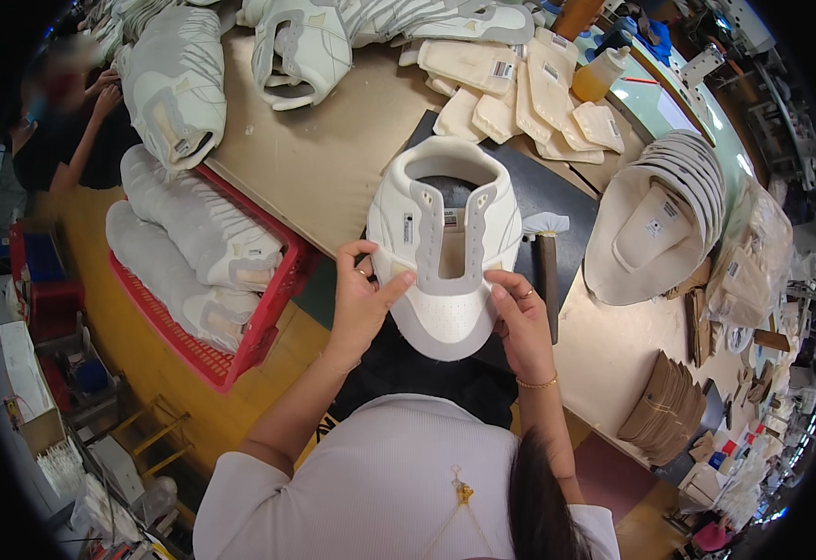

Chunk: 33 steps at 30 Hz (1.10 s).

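Between my two hands is a white and grey shoe upper, its toe toward me and its collar opening facing away. My left hand grips its left side near the toe, thumb on top. On the opposite edge, my right hand pinches the material between thumb and fingers. Through the lace opening a pale lining with a small label shows. Under the upper lies a dark mat on the table. A hammer-like tool with a dark handle and a white-wrapped head rests just right of the upper.
Cream padded pieces lie at the back beside a yellowish bottle. Nested grey shoe parts stand at right, brown stacked pieces nearer. More uppers line the back left; a red basket holds others. Another person sits far left.
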### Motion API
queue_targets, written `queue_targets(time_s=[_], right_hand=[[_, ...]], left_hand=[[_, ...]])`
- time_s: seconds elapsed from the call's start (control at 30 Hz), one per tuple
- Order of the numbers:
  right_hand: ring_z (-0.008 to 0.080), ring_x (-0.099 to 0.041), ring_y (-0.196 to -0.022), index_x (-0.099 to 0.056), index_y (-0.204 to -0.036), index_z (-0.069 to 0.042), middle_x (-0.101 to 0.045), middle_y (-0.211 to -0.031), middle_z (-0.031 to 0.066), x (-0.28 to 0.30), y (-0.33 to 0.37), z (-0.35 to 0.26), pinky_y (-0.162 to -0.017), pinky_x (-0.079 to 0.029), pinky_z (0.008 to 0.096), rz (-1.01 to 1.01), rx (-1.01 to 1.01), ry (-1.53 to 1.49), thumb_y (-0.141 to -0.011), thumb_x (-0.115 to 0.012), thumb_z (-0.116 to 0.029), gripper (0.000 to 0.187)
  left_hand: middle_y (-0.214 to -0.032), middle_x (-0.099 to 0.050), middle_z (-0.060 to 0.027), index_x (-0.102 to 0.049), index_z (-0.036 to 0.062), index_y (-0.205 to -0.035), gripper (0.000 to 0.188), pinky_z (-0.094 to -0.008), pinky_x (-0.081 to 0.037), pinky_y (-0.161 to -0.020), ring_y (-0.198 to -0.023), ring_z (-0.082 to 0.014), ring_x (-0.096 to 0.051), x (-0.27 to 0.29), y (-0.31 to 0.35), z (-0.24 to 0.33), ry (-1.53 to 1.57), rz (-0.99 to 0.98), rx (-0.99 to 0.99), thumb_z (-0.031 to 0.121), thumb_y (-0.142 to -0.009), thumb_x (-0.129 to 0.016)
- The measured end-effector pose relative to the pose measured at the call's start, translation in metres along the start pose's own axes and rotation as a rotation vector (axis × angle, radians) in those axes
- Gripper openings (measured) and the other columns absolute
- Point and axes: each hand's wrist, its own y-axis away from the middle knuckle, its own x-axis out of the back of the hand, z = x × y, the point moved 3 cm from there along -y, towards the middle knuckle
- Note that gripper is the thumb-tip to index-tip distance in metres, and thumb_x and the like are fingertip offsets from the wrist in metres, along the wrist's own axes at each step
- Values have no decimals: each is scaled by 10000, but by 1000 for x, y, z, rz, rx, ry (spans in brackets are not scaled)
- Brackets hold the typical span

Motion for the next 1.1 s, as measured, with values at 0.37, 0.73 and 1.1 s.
queue_targets(time_s=[0.37,0.73,1.1], right_hand=[[58,-491,-709,-646,-863,-38,-595,-827,-23,13,-5,12,-646,-420,212,144,137,510,-791,-786,-165,202],[147,-505,-680,-621,-844,-20,-559,-803,48,3,5,-1,-649,-442,277,246,170,823,-749,-804,-157,247],[63,-458,-669,-572,-800,-34,-571,-744,-22,1,-3,5,-624,-406,213,256,215,914,-773,-793,-147,249]], left_hand=[[-917,-585,-95,-430,58,-1086,491,-240,-486,-587,-660,-116,-565,10,15,-20,-433,-108,101,162,-781,-800],[-913,-613,-123,-403,51,-1095,500,-204,-512,-561,-740,-111,-643,8,24,-16,-738,-117,135,81,-779,-789],[-702,-624,-73,-480,62,-1027,503,-219,-387,-459,-522,-78,-495,4,14,-2,-987,-57,-56,233,-726,-844]])
